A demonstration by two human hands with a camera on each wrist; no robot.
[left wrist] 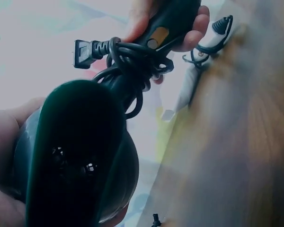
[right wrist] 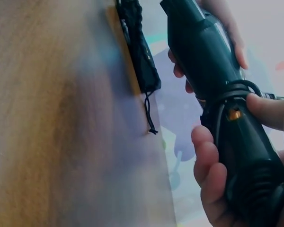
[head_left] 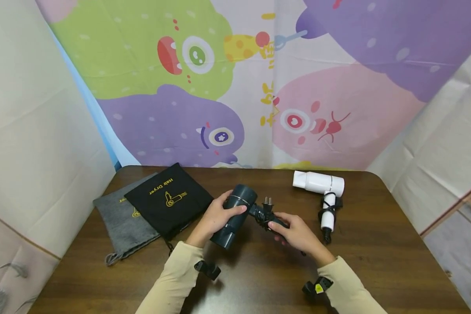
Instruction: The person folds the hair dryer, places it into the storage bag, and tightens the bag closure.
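A dark green hair dryer (head_left: 232, 231) is held above the table by both hands. My left hand (head_left: 221, 216) grips its barrel, thumb across the top. With curled fingers and thumb, my right hand (head_left: 294, 231) holds the handle (right wrist: 241, 146). A black power cord (left wrist: 132, 61) is wound round the handle near the barrel, its plug (head_left: 267, 203) sticking up. The flattened nozzle (left wrist: 75, 151) faces the left wrist camera. To the right lies a white hair dryer (head_left: 318, 182) with its cord wrapped round its own handle.
A black drawstring pouch (head_left: 168, 198) with yellow "Hair Dryer" print overlaps a grey drawstring pouch (head_left: 125, 218) at the left of the brown wooden table (head_left: 255, 279). Behind the table hangs a cartoon-printed cloth (head_left: 255, 87). White panels stand at both sides.
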